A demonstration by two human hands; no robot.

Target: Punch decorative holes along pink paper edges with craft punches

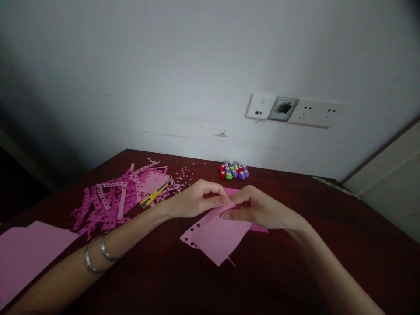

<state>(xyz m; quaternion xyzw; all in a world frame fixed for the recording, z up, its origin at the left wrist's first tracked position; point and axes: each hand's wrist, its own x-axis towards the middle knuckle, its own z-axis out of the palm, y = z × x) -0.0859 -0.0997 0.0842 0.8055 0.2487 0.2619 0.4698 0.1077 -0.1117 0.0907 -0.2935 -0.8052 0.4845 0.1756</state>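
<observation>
Between my hands is a sheet of pink paper [226, 236], tilted above the dark table, with several small flower-shaped holes punched near its left corner. My left hand [197, 199] pinches its upper edge between thumb and fingers. Close beside it, my right hand [259, 208] grips the same edge, thumb on the near face. Part of a darker pink sheet [260, 228] shows behind and below the held paper; whether it is held too I cannot tell. The fingertips behind the paper are hidden.
A heap of punched pink paper strips [111, 197] lies at left, with a yellow utility knife [155, 194] on its edge and tiny paper cutouts [182, 177] scattered nearby. Red, green and purple craft punches [234, 170] cluster near the wall. Larger pink sheets [33, 253] lie front left.
</observation>
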